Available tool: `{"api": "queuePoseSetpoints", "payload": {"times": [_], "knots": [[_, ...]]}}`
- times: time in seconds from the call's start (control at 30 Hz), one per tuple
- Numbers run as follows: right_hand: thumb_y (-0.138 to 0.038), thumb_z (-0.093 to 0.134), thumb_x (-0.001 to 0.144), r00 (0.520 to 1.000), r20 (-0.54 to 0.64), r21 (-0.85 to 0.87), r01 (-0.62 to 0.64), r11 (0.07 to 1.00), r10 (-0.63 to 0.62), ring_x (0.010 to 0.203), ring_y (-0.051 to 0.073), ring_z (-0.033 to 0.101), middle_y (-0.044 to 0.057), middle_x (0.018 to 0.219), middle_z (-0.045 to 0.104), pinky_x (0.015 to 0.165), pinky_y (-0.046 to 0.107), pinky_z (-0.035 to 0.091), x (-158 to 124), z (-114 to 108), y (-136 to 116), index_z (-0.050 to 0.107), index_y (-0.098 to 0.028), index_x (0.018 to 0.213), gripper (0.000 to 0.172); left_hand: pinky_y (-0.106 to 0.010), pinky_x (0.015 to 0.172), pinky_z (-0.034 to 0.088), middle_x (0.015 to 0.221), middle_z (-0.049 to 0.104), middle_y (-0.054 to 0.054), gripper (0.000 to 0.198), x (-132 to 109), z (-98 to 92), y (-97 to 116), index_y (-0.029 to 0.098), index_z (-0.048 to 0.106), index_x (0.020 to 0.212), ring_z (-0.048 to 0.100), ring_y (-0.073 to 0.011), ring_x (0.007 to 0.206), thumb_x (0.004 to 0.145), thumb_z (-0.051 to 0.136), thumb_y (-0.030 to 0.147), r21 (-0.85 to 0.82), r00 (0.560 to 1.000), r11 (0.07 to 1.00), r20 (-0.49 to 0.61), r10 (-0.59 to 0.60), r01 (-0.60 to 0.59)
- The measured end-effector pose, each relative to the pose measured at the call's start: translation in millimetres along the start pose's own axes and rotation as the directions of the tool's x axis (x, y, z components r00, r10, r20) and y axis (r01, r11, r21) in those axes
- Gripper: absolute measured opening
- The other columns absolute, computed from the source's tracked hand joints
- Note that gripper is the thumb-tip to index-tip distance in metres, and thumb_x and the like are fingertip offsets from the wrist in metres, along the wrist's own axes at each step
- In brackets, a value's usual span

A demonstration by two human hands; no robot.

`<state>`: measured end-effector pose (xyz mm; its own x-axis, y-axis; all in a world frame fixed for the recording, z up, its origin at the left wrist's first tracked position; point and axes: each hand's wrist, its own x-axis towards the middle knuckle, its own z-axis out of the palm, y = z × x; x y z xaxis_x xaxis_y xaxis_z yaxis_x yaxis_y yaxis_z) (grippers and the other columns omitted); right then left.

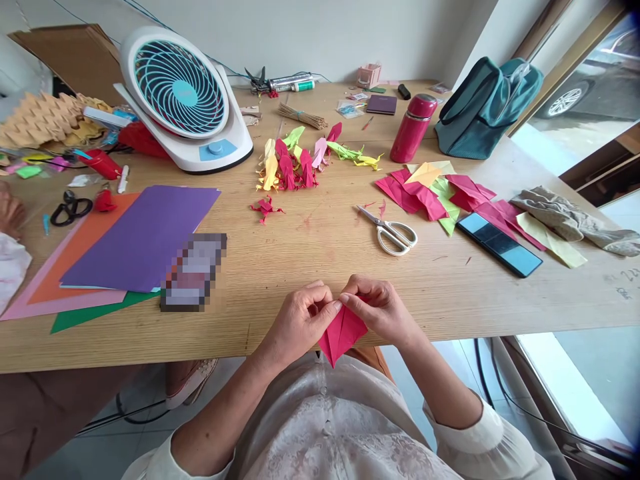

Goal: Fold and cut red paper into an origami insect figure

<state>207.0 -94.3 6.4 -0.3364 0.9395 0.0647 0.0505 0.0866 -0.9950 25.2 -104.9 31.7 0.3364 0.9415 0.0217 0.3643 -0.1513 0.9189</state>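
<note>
A folded red origami paper (341,337) hangs point-down at the table's front edge, with crease lines running down it. My left hand (305,320) pinches its upper left side between thumb and fingers. From the other side, my right hand (377,308) pinches the top, the two thumbs almost touching. Both hands are closed on the paper, and its top corner is hidden by the fingers. Beyond them lie white-handled scissors (395,237). A small finished red paper figure (267,209) sits farther left, in front of several folded figures (287,163) in red, yellow, green and pink.
Folded paper pieces (425,190) and a phone (500,243) lie to the right, near a red flask (413,128) and teal bag (487,110). Coloured sheets (143,240), black scissors (71,208) and a fan (183,100) are on the left. Another person's hand (10,210) rests at the far left.
</note>
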Motion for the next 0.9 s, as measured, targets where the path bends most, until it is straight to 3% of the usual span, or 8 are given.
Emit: {"api": "queuePoseSetpoints", "payload": {"times": [0.2, 0.37, 0.53, 0.9], "knots": [[-0.039, 0.065, 0.092, 0.997, 0.043, 0.076, -0.072, 0.995, 0.069, 0.064, 0.01, 0.048, -0.001, 0.071, 0.056, 0.058, 0.024, 0.035, 1, -2, 5, 0.061, -0.017, 0.076, 0.027, -0.025, 0.06, 0.033, 0.068, 0.04, 0.004, 0.032, 0, 1.1, 3, 0.02, 0.037, 0.064, 0.04, -0.0114, 0.064, 0.093, 0.051, 0.019, 0.065, 0.998, 0.996, -0.006, 0.069, -0.068], [-0.043, 0.068, 0.089, 0.998, -0.004, 0.126, -0.068, 0.99, 0.069, 0.06, 0.01, 0.045, -0.002, 0.068, 0.055, 0.056, 0.024, 0.034, 0, -4, 3, 0.059, -0.018, 0.074, 0.031, -0.026, 0.062, 0.034, 0.07, 0.042, 0.003, 0.03, -1, 1.6, 1, 0.02, 0.041, 0.067, 0.042, -0.0118, 0.066, 0.095, 0.051, 0.019, 0.078, 0.991, 0.988, -0.016, 0.134, -0.132], [-0.045, 0.07, 0.088, 0.989, -0.111, 0.149, -0.078, 0.986, 0.095, 0.058, 0.01, 0.041, -0.003, 0.065, 0.051, 0.054, 0.024, 0.031, 1, -10, -1, 0.057, -0.018, 0.072, 0.033, -0.025, 0.065, 0.036, 0.07, 0.047, 0.002, 0.03, -4, -1.3, -3, 0.019, 0.046, 0.067, 0.044, -0.0117, 0.066, 0.097, 0.05, 0.022, 0.063, 0.994, 0.993, -0.031, 0.103, -0.101], [-0.044, 0.072, 0.087, 0.974, -0.19, 0.216, -0.082, 0.973, 0.124, 0.06, 0.01, 0.042, -0.003, 0.065, 0.052, 0.056, 0.024, 0.032, 1, -9, 9, 0.059, -0.019, 0.073, 0.032, -0.025, 0.062, 0.032, 0.066, 0.044, 0.003, 0.035, -8, -4.4, -13, 0.018, 0.05, 0.064, 0.04, -0.0114, 0.065, 0.096, 0.052, 0.031, -0.06, 0.996, 0.998, -0.078, -0.031, 0.027]]}}
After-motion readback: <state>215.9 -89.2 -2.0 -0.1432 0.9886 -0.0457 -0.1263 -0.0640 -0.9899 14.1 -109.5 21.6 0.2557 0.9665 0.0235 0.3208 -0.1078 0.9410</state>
